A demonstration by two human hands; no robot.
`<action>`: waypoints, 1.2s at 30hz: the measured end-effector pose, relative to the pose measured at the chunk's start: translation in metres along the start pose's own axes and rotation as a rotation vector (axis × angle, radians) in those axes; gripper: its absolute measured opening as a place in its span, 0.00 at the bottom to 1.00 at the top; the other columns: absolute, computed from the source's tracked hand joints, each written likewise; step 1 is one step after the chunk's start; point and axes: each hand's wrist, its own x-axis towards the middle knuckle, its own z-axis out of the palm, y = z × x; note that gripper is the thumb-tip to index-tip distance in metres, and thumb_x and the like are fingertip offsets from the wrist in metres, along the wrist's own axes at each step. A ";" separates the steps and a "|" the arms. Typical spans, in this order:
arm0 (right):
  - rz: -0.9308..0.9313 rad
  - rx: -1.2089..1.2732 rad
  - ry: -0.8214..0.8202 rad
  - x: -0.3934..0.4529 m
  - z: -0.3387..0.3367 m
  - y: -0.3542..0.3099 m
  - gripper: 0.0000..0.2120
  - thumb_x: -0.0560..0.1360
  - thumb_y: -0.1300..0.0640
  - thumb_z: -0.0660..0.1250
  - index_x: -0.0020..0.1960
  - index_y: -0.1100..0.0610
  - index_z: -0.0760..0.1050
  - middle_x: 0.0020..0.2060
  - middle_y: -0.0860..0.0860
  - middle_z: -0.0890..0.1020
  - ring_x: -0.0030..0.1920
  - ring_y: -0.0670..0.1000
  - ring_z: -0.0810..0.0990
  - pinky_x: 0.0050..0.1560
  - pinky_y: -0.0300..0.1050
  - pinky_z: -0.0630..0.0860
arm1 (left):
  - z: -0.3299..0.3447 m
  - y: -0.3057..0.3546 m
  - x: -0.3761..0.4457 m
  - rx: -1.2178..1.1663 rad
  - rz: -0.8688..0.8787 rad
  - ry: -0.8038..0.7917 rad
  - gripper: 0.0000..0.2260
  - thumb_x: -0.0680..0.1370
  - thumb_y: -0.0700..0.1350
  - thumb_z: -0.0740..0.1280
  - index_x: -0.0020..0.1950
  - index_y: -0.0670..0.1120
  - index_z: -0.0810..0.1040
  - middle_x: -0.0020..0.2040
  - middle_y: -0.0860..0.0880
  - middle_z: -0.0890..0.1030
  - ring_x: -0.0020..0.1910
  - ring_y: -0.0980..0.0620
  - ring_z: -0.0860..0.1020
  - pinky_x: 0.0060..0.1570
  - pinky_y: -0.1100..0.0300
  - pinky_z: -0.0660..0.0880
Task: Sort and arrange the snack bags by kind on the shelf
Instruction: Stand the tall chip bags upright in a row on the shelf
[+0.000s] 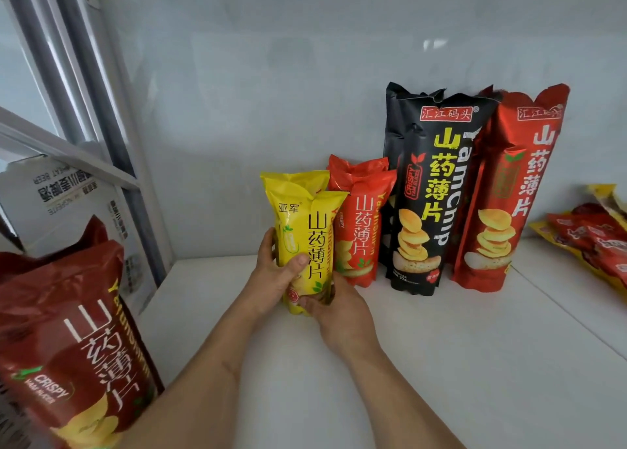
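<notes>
At the near left a dark red bag (68, 340) is standing beside the forearms. Farther in, both hands are gripping the small yellow bag (303, 231), holding it upright on the white shelf (441, 364): the left hand (271, 272) is wrapping its left side with the thumb across the front, and the right hand (336, 306) is cupping its base. Just right of it a small red bag (359, 225) is standing, then a tall black bag (427, 191) and a tall red bag (509, 191). At far right, flat packets (597, 238) are lying on the shelf.

A pale grey glossy back wall (305, 75) faintly reflects soft light. Grey metal window frames (78, 85) stand at left.
</notes>
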 end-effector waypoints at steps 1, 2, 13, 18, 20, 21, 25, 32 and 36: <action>0.002 -0.005 0.016 0.003 0.003 -0.001 0.28 0.70 0.47 0.75 0.68 0.43 0.70 0.60 0.42 0.80 0.60 0.47 0.78 0.60 0.50 0.76 | -0.001 -0.001 0.004 -0.002 0.012 0.003 0.61 0.51 0.75 0.76 0.79 0.56 0.57 0.70 0.50 0.73 0.65 0.55 0.77 0.58 0.58 0.79; -0.002 -0.011 0.032 0.005 0.006 -0.002 0.28 0.70 0.47 0.75 0.68 0.43 0.70 0.61 0.42 0.80 0.60 0.47 0.78 0.60 0.50 0.76 | -0.003 -0.001 0.007 -0.004 0.021 0.005 0.61 0.51 0.76 0.75 0.78 0.56 0.57 0.70 0.50 0.74 0.64 0.57 0.77 0.55 0.61 0.79; 0.064 -0.060 0.069 0.022 0.017 -0.005 0.36 0.63 0.36 0.74 0.69 0.42 0.69 0.62 0.44 0.77 0.60 0.49 0.78 0.58 0.51 0.77 | -0.003 -0.010 0.017 -0.055 0.059 0.005 0.38 0.61 0.60 0.76 0.67 0.62 0.64 0.60 0.60 0.78 0.51 0.70 0.80 0.44 0.69 0.79; 0.112 -0.054 0.091 0.025 0.014 -0.002 0.47 0.56 0.29 0.72 0.71 0.45 0.68 0.64 0.47 0.77 0.58 0.52 0.79 0.57 0.53 0.78 | -0.001 -0.009 0.019 -0.037 0.057 0.039 0.30 0.72 0.47 0.76 0.68 0.58 0.64 0.57 0.61 0.77 0.47 0.75 0.79 0.40 0.72 0.77; 0.133 -0.078 0.084 0.024 0.011 -0.005 0.43 0.61 0.34 0.76 0.71 0.49 0.69 0.64 0.51 0.76 0.58 0.54 0.79 0.57 0.52 0.77 | -0.002 -0.009 0.022 -0.042 0.046 0.037 0.34 0.69 0.51 0.77 0.70 0.58 0.64 0.59 0.59 0.78 0.48 0.73 0.80 0.41 0.70 0.78; 0.141 -0.084 0.082 0.025 0.010 -0.005 0.40 0.64 0.37 0.77 0.71 0.51 0.69 0.65 0.52 0.75 0.59 0.55 0.78 0.58 0.51 0.76 | -0.003 -0.009 0.023 -0.040 0.035 0.032 0.37 0.67 0.54 0.79 0.71 0.57 0.65 0.60 0.58 0.78 0.49 0.71 0.80 0.43 0.68 0.79; 0.156 -0.092 0.114 0.029 0.008 0.000 0.33 0.69 0.43 0.76 0.69 0.53 0.71 0.64 0.53 0.76 0.62 0.54 0.76 0.58 0.47 0.75 | -0.006 -0.012 0.029 0.011 -0.019 0.042 0.49 0.60 0.66 0.77 0.77 0.59 0.62 0.68 0.54 0.77 0.60 0.60 0.80 0.58 0.52 0.81; 0.234 -0.151 0.187 0.032 0.006 -0.006 0.25 0.72 0.42 0.73 0.62 0.56 0.74 0.61 0.53 0.73 0.57 0.55 0.77 0.47 0.43 0.70 | -0.004 -0.015 0.036 0.027 -0.036 0.042 0.50 0.58 0.71 0.76 0.76 0.61 0.62 0.69 0.53 0.77 0.63 0.55 0.80 0.59 0.47 0.80; 0.247 -0.169 0.208 0.031 0.007 -0.010 0.24 0.73 0.41 0.72 0.60 0.56 0.74 0.61 0.54 0.72 0.56 0.56 0.77 0.46 0.43 0.68 | -0.002 -0.015 0.036 0.048 -0.042 0.034 0.49 0.60 0.69 0.75 0.77 0.59 0.62 0.70 0.53 0.76 0.64 0.55 0.78 0.61 0.49 0.79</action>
